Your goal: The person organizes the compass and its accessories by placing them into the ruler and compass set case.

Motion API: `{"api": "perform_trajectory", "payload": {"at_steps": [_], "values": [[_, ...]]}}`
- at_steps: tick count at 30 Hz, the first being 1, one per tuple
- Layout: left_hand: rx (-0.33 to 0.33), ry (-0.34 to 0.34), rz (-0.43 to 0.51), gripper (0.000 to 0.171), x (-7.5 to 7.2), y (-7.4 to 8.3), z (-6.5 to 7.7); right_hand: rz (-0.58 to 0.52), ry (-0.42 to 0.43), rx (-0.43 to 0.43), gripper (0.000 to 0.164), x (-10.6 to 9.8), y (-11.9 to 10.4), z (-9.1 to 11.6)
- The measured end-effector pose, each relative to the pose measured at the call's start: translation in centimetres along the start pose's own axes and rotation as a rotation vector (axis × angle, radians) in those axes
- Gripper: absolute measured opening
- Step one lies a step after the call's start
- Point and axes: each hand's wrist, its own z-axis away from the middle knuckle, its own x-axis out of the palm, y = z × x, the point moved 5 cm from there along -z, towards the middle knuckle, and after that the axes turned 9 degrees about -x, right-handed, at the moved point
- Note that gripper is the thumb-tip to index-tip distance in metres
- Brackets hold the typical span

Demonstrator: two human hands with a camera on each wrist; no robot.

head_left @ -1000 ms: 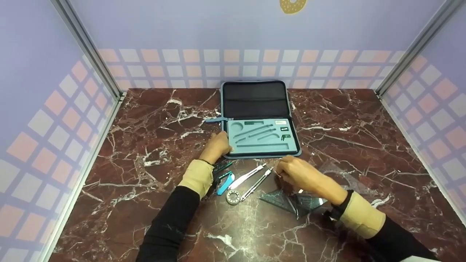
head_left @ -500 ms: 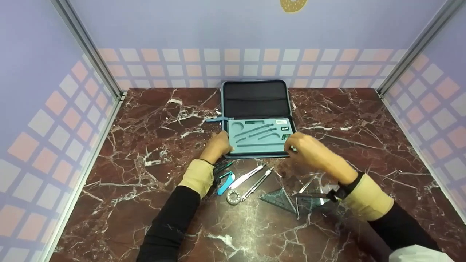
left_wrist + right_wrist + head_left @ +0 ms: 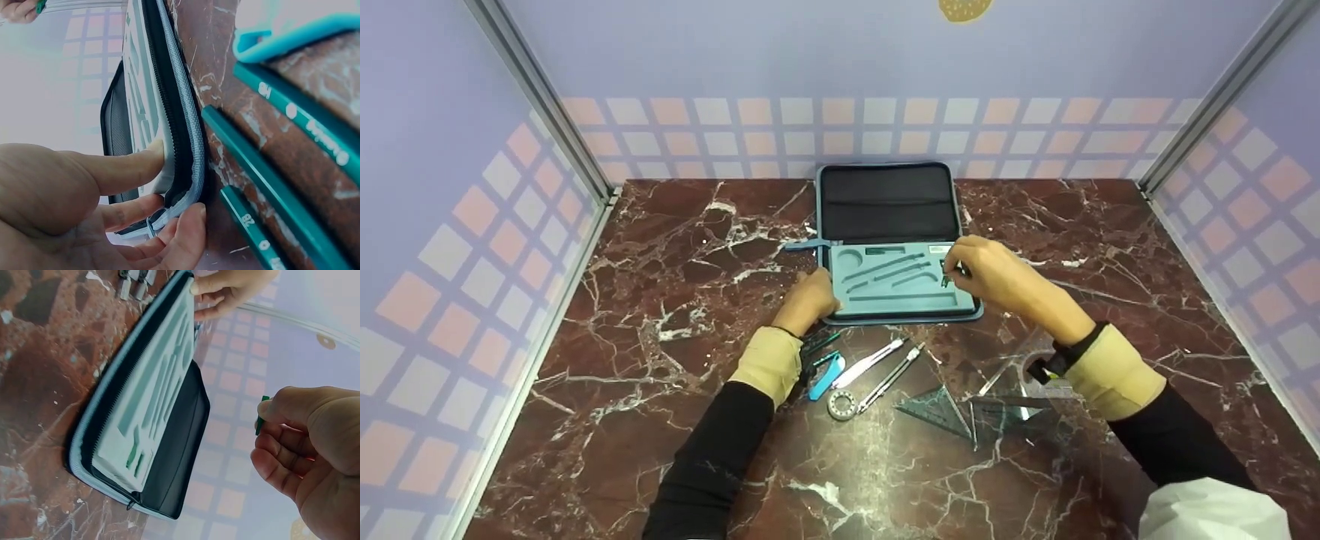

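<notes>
A blue zip case (image 3: 904,320) lies unfolded on the marbled table, its black lid back and a pale blue moulded tray (image 3: 896,306) in the base. My left hand (image 3: 808,295) grips the case's near left corner; in the left wrist view the thumb (image 3: 135,169) presses the tray edge and fingers curl at the zip rim. My right hand (image 3: 990,270) is raised over the tray's right side, pinching a small green piece (image 3: 262,415) between thumb and index finger; its kind cannot be made out. Green pencils (image 3: 264,174) lie beside the left hand.
In front of the case lie two silver compasses (image 3: 870,364), a blue-handled tool (image 3: 828,377) and a small round disc (image 3: 841,405). Transparent set squares (image 3: 937,411) lie to the right, under the right forearm. Panel walls enclose the table at the back and sides.
My right hand has moved from the table in front of the case up to the tray's right side, and now holds the small green piece above it. The left hand stays at the corner.
</notes>
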Motion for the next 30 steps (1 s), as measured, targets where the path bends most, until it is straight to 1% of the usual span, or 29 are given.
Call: {"api": "perform_trajectory", "payload": {"at_steps": [7, 13, 20, 25, 30], "values": [[-0.002, -0.004, -0.007, 0.054, -0.1, 0.1, -0.1, -0.027, -0.012, 0.02, 0.01, -0.3, 1.3, -1.4], [-0.007, 0.002, -0.022, 0.057, -0.2, 0.2, -0.3, -0.046, -0.015, 0.001, 0.008, -0.4, 2.3, -3.0], [-0.009, 0.023, -0.011, 0.056, -0.3, 0.4, -0.2, -0.068, -0.063, 0.082, 0.006, 0.2, 3.3, -4.6], [-0.021, 0.014, -0.01, 0.06, 0.0, 0.4, -0.1, -0.079, -0.075, 0.103, 0.004, 0.9, 3.9, -5.3], [-0.034, 0.005, -0.001, 0.063, 0.3, 0.5, 0.0, -0.081, -0.069, 0.109, 0.005, 1.6, 4.5, -5.8]]}}
